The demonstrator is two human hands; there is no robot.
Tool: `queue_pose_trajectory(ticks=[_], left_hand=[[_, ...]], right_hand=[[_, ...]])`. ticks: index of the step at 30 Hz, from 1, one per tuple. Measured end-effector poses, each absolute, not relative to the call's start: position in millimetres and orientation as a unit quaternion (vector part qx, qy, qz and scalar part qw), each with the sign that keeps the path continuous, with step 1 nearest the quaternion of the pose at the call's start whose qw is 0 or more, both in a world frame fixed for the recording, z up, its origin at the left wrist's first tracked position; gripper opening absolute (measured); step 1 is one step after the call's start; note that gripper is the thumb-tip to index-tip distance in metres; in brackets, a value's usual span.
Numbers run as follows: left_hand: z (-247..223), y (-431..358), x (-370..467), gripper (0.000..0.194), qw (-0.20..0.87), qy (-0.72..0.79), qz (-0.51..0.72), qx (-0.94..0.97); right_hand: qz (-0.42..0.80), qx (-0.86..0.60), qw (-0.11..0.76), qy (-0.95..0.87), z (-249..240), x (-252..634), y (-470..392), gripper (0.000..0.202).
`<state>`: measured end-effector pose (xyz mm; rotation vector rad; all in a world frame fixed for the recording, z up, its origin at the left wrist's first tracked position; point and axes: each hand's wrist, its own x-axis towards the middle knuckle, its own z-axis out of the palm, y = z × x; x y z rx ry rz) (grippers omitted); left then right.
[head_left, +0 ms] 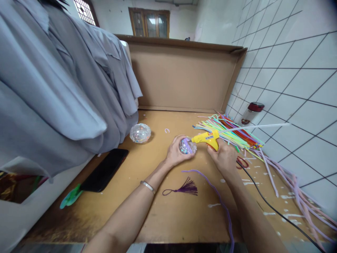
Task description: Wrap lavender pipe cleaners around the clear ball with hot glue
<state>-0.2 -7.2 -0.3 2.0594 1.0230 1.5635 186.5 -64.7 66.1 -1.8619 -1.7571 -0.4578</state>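
My left hand is wrapped round a clear, glittery ball with a purple strip on its upper side. In my right hand is a yellow hot glue gun, its nozzle at the ball's top beside the purple strip. A long clear glue stick sticks out of the gun's back end. Just in front of my hands lies a purple tassel with a loop. A lilac pipe cleaner curves over the table to its right. Behind my left hand sits a second clear glittery ball.
Many coloured pipe cleaners lie at the right, near red-handled scissors and a lidded jar. A black cord runs along the right. A phone rests at left. Hanging grey cloth and a cardboard panel border the table.
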Motion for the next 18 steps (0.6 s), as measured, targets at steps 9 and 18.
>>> queue_pose_trajectory(ticks=[9, 18], left_hand=[[-1.5, -6.6, -0.7, 0.068, 0.177, 0.362, 0.556, 0.727], [-2.3, -5.2, -1.3, 0.069, 0.179, 0.356, 0.555, 0.730]], right_hand=[[-0.167, -0.704, 0.252, -0.642, 67.8, 185.4, -65.3, 0.035], [-0.161, -0.699, 0.262, -0.646, 68.5, 187.0, -66.0, 0.033]])
